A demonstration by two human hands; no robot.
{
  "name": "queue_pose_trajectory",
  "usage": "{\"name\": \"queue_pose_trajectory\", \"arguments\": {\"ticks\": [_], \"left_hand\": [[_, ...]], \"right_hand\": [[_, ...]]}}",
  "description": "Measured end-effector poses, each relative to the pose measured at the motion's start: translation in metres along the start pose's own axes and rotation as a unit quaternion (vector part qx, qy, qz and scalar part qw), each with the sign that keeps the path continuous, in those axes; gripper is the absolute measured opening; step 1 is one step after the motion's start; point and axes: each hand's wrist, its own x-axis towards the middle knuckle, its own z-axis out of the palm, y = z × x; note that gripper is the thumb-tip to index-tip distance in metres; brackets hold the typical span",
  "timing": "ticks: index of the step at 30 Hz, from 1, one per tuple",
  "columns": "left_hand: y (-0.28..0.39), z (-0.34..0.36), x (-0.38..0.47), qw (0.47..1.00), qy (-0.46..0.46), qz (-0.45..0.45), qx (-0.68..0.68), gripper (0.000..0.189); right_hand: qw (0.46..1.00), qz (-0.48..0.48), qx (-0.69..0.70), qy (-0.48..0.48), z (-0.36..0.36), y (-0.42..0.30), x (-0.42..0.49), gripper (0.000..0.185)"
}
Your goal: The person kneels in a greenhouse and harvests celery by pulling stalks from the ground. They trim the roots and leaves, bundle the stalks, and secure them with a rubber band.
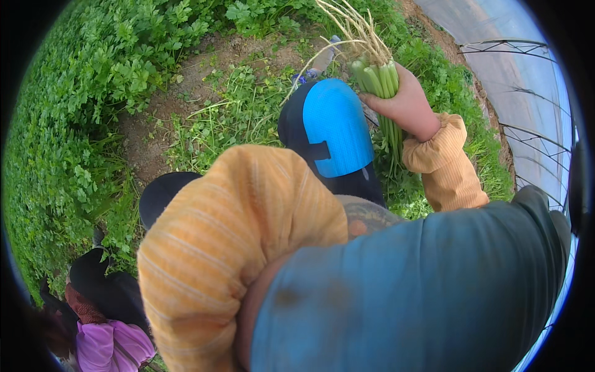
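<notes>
My right hand (403,104), in a tan corduroy sleeve cuff, grips a bunch of celery (383,81). Its pale, stringy roots (362,35) point up and away from me, and one long root trails off to the left. The green stalks run down below my fist toward leaves beside my leg. Just left of the bunch is my bent knee in dark trousers, with a blue knee pad (338,128) on it. My left hand is out of view; only the striped orange sleeve (241,200) of that arm shows, bent across the middle.
Dense leafy celery plants (83,107) grow along the left and top. Cut stems and leaves (232,107) litter the bare soil (155,135). Plastic greenhouse sheeting (525,88) on metal trusses curves along the right. Another person in a purple garment (111,346) is at the lower left.
</notes>
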Motion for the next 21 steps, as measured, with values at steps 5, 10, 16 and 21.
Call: {"name": "queue_pose_trajectory", "arguments": {"ticks": [5,10,16,21], "left_hand": [[-0.020,0.000,-0.010,0.981,-0.080,-0.101,-0.145,0.046],[-0.155,0.038,0.015,0.851,0.278,-0.314,-0.316,0.075],[-0.185,0.089,0.027,0.775,0.464,-0.111,-0.415,0.038],[-0.174,0.085,0.034,0.784,0.425,-0.097,-0.442,0.024]], "right_hand": [[0.979,-0.009,0.190,-0.067,-0.003,-0.006,0.009,0.053],[0.978,-0.027,0.195,-0.069,0.013,-0.027,0.012,0.057],[0.977,-0.049,0.150,-0.144,0.025,-0.061,0.002,0.057],[0.971,-0.117,0.094,-0.186,0.006,-0.044,0.009,0.075]]}}
